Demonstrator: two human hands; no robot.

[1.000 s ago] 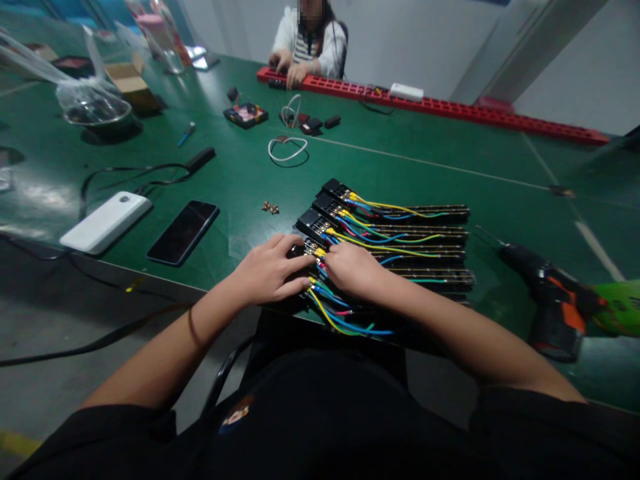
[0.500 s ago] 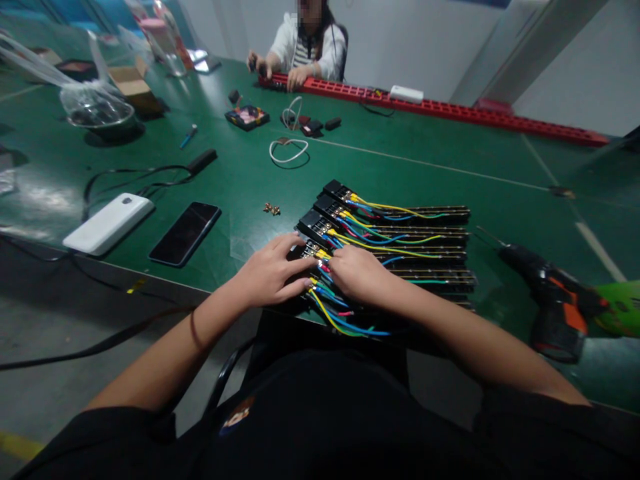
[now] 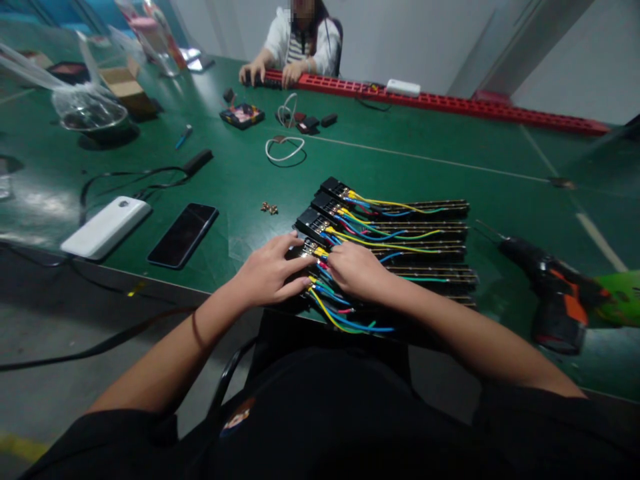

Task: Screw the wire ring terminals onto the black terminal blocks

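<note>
Several long black strips with terminal ends (image 3: 323, 201) lie side by side on the green table, with yellow, blue, green and red wires running along them. My left hand (image 3: 273, 270) rests over the terminal end of one near strip, its fingers spread and the index finger stretched toward the yellow wire lug (image 3: 321, 252). Beside it, my right hand (image 3: 357, 270) is curled closed over the wires (image 3: 345, 299) at the same end. Its fingertips are bent under and partly hidden, pressed on a wire there.
Brass screws (image 3: 269, 208) lie left of the strips, near a phone (image 3: 184, 235) and a white power bank (image 3: 107, 227). A power drill (image 3: 547, 283) lies at the right. Across the table a person's hands (image 3: 295, 72) rest by a long red perforated rail (image 3: 450, 108).
My hands keep almost the same place on the strip. The view has shifted slightly. Across the table, the other person's hand has lowered onto a dark object at the rail's end.
</note>
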